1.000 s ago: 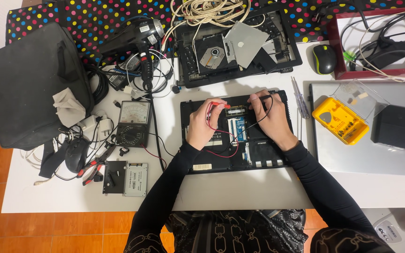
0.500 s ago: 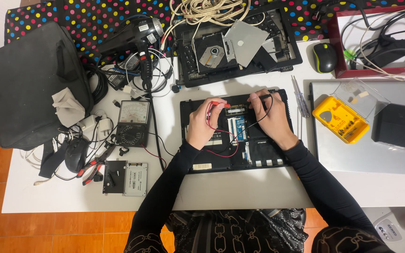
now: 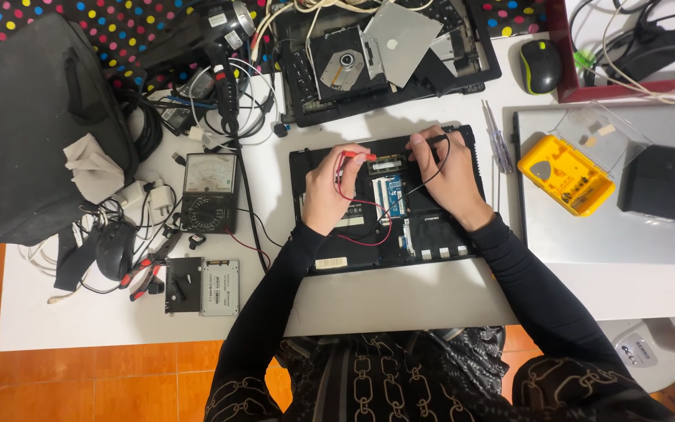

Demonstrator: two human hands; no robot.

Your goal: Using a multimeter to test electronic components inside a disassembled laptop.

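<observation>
White desk (image 3: 400, 301), open laptop (image 3: 431, 242) under both hands, L (image 3: 328, 191), R (image 3: 445, 173)

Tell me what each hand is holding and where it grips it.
The left hand pinches the red probe at its rear handle. The right hand pinches the black probe near its wire end.
</observation>
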